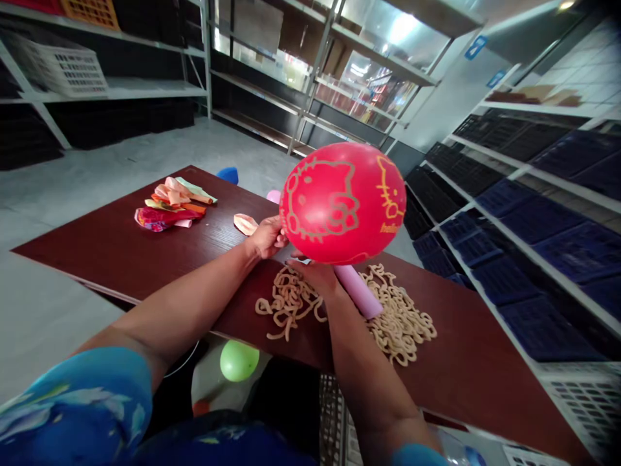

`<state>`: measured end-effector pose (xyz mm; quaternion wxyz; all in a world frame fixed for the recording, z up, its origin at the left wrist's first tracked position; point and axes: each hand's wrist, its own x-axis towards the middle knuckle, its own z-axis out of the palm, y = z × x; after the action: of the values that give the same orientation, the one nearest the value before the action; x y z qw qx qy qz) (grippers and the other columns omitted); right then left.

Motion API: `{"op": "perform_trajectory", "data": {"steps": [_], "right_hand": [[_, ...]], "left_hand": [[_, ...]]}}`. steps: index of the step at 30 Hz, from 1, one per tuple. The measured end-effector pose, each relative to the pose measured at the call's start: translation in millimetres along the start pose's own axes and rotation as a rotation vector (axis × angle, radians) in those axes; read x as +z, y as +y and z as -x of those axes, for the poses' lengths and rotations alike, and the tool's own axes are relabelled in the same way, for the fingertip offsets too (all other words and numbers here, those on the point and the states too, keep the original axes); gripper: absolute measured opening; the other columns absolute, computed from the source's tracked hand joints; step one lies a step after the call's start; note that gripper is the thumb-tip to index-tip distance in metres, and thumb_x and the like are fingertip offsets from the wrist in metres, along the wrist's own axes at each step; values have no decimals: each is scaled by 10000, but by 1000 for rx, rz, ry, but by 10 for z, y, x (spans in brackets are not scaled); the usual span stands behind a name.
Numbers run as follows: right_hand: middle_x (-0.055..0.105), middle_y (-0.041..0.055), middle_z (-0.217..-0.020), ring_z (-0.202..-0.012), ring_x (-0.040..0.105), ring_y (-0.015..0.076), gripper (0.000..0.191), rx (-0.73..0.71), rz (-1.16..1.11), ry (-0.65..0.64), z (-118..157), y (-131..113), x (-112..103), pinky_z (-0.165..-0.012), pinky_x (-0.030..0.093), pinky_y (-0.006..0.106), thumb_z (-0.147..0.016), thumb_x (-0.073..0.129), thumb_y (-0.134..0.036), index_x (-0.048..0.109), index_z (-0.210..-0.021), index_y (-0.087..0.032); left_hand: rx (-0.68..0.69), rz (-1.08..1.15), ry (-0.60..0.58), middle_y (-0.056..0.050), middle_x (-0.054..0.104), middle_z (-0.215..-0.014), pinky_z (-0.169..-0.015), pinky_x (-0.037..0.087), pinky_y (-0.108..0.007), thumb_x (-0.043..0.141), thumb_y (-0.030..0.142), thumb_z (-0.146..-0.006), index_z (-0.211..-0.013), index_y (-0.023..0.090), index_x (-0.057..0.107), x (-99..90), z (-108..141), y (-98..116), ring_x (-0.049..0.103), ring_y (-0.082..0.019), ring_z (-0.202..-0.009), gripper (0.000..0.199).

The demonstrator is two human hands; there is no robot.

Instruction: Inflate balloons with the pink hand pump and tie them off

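A large inflated red balloon (339, 204) with printed cat figures is held up over the dark brown table. My left hand (268, 237) is closed, its fingers pinched at the balloon's left side, where the neck seems to be. Just below the balloon is my right hand (313, 272), fingers curled around a small pale bit that I cannot make out; the balloon hides part of this hand. Tan rubber bands (288, 298) lie beneath my right hand. To its right, a pink tube-like cylinder (359, 291) rests against a bigger rubber band pile (402, 320).
Several deflated balloons (172, 204) lie at the table's (218, 259) left, and a peach one (246, 224) lies nearer the middle. A green balloon (239, 360) is below the front edge. Shelves with dark blue crates (557, 259) line the right side.
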<state>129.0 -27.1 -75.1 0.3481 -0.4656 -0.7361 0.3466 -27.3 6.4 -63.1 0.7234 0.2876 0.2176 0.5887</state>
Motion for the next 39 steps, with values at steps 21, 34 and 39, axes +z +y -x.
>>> {"op": "perform_trajectory", "data": {"steps": [21, 34, 39], "right_hand": [[624, -28, -691, -551, 600, 122, 266, 164, -697, 275, -35, -85, -71, -572, 531, 299, -677, 694, -376, 597, -860, -208], [562, 43, -839, -789, 537, 142, 191, -348, 623, 399, -21, -98, -70, -728, 430, 234, -866, 450, -216, 639, -841, -213], [546, 29, -800, -747, 522, 131, 172, -328, 679, 415, -17, -92, -70, -683, 407, 218, -863, 475, -231, 631, -795, -211]], "left_hand": [[-47, -139, 139, -48, 626, -691, -310, 179, -132, 601, 298, -780, -748, 122, 520, 50, 20, -40, 359, -14, -363, 196], [-19, -793, 118, 32, 493, -387, -303, 262, -176, 541, 428, -799, -722, 146, 587, 54, 95, -258, 380, -64, -275, 296], [-43, -723, 82, -2, 570, -493, -366, 364, -188, 564, 420, -784, -773, 136, 611, 73, 112, -272, 483, -81, -368, 288]]}}
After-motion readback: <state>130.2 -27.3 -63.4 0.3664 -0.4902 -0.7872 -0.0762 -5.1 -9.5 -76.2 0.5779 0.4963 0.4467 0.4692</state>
